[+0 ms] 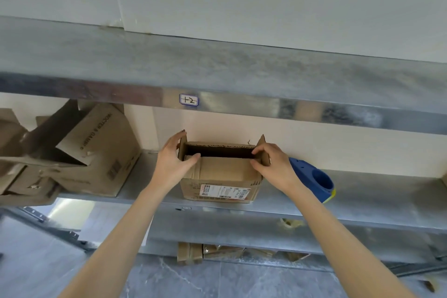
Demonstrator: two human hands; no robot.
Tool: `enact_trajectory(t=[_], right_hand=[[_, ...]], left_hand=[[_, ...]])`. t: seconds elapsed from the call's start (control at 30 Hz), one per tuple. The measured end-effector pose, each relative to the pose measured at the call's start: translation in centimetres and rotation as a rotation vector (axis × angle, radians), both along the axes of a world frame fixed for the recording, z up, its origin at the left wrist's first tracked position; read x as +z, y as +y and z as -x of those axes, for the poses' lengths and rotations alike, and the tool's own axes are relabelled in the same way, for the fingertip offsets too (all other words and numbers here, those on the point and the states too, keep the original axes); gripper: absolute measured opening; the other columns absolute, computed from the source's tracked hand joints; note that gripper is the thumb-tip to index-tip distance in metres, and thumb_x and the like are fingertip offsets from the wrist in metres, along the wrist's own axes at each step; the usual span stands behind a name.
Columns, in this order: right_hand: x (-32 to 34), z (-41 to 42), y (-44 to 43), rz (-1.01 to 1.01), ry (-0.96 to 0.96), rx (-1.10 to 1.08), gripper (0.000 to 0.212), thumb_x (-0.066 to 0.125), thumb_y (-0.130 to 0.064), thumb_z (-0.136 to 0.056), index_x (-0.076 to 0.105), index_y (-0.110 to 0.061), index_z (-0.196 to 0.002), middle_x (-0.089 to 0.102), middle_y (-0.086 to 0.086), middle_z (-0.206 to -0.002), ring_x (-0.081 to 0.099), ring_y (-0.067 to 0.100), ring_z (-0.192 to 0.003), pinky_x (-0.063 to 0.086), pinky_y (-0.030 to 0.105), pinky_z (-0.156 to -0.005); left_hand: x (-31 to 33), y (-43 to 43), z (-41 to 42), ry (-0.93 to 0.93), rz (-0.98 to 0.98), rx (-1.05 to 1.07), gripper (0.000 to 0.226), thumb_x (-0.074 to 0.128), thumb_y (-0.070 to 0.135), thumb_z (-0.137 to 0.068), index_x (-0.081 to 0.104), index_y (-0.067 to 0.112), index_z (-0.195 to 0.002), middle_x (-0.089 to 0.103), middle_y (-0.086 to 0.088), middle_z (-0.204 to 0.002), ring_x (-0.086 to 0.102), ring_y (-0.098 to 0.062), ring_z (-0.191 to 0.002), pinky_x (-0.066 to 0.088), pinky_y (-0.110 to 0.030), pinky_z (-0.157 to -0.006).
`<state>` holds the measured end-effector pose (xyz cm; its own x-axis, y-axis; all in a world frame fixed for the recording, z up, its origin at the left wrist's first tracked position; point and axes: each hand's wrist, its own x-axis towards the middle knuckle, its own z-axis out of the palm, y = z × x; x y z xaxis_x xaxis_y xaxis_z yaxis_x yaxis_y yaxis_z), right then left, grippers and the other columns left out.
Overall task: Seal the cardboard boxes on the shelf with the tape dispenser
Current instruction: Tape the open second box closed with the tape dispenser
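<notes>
Left hand (173, 162) and right hand (271, 164) pinch box (217, 176) flaps under shelf tag (189, 100) "1-2".

A small handwritten label (189, 100) is showing above, while folded cardboard pieces (189, 253) are sitting low by the grey floor (242, 280).

A storeroom: metal shelves (362, 191) against a plain wall, a handwritten shelf label (189, 100), worn cardboard boxes (96, 150) stacked about.

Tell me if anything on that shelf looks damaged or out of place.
The large box at the left lies tipped over, its flaps crumpled and hanging open. The small box stands square, top unsealed.
</notes>
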<state>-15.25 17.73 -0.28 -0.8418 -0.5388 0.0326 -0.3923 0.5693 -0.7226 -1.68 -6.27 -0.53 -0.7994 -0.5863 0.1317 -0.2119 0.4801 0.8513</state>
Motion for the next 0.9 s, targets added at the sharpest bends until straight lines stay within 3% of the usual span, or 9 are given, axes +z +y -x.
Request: enact_trajectory(t=[0.1, 0.17, 0.27, 0.37, 0.53, 0.8, 0.9], right_hand=[[0.5, -0.1, -0.7, -0.048, -0.012, 0.008, 0.029, 0.066, -0.02, -0.094, 0.063, -0.021, -0.123, 0.037, 0.001, -0.15, 0.04, 0.015, -0.134, 0.028, 0.013, -0.097], [0.8, 0.2, -1.1, -0.098, -0.016, 0.011, 0.034, 0.064, -0.023, -0.095, 0.061, -0.024, -0.129, 0.03, 0.001, -0.157, 0.032, 0.019, -0.143, 0.025, 0.018, -0.102], [1.3, 0.8, -1.5, -0.116, 0.015, 0.017, 0.037, 0.065, -0.022, -0.094, 0.059, -0.025, -0.131, 0.039, 0.004, -0.147, 0.04, 0.023, -0.137, 0.031, 0.025, -0.107], [1.7, 1.2, -1.8, -0.123, 0.052, -0.005, 0.039, 0.067, -0.024, -0.093, 0.057, -0.027, -0.13, 0.046, 0.002, -0.136, 0.05, 0.021, -0.123, 0.042, 0.031, -0.101], [1.6, 1.5, -2.3, -0.139, 0.068, -0.044, 0.038, 0.064, -0.028, -0.095, 0.055, -0.032, -0.131, 0.046, 0.003, -0.133, 0.053, 0.023, -0.114, 0.044, 0.031, -0.091], [1.4, 2.1, -1.9, -0.187, 0.054, -0.024, 0.06, 0.075, -0.023, -0.088, 0.051, -0.031, -0.142, 0.045, 0.004, -0.133, 0.05, 0.023, -0.12, 0.045, 0.035, -0.101], [1.5, 2.3, -1.8, -0.182, 0.054, -0.018, 0.059, 0.075, -0.023, -0.087, 0.051, -0.03, -0.141, 0.045, 0.004, -0.134, 0.049, 0.023, -0.121, 0.044, 0.034, -0.101]], left_hand=[[-0.2, -0.5, 0.3, 0.018, -0.006, 0.003, 0.067, 0.079, 0.022, -0.084, 0.047, 0.02, -0.142, 0.054, -0.001, -0.142, 0.051, -0.019, -0.129, 0.041, -0.026, -0.103], [-0.6, -0.5, 0.4, 0.032, 0.03, 0.004, 0.067, 0.078, 0.021, -0.083, 0.046, 0.02, -0.142, 0.05, -0.001, -0.143, 0.052, -0.022, -0.128, 0.042, -0.028, -0.104], [-1.0, 0.0, 0.6, 0.059, 0.048, 0.015, 0.065, 0.078, 0.02, -0.084, 0.048, 0.02, -0.141, 0.048, -0.002, -0.142, 0.053, -0.022, -0.126, 0.042, -0.026, -0.1], [-1.0, 0.2, 0.8, 0.071, 0.088, 0.04, 0.059, 0.076, 0.022, -0.085, 0.05, 0.022, -0.139, 0.05, -0.001, -0.141, 0.056, -0.021, -0.122, 0.045, -0.025, -0.093], [-0.6, 0.5, 1.1, 0.028, 0.169, 0.151, 0.05, 0.073, 0.025, -0.087, 0.054, 0.024, -0.133, 0.055, 0.002, -0.137, 0.064, -0.022, -0.11, 0.056, -0.038, -0.08], [-0.4, 1.1, 1.4, 0.046, 0.164, 0.222, 0.045, 0.076, 0.022, -0.083, 0.059, 0.027, -0.125, 0.06, 0.007, -0.131, 0.066, -0.017, -0.109, 0.056, -0.039, -0.076], [-0.2, 1.1, 1.4, 0.05, 0.123, 0.257, 0.044, 0.076, 0.021, -0.082, 0.06, 0.028, -0.123, 0.061, 0.01, -0.129, 0.067, -0.015, -0.107, 0.05, -0.033, -0.074]])
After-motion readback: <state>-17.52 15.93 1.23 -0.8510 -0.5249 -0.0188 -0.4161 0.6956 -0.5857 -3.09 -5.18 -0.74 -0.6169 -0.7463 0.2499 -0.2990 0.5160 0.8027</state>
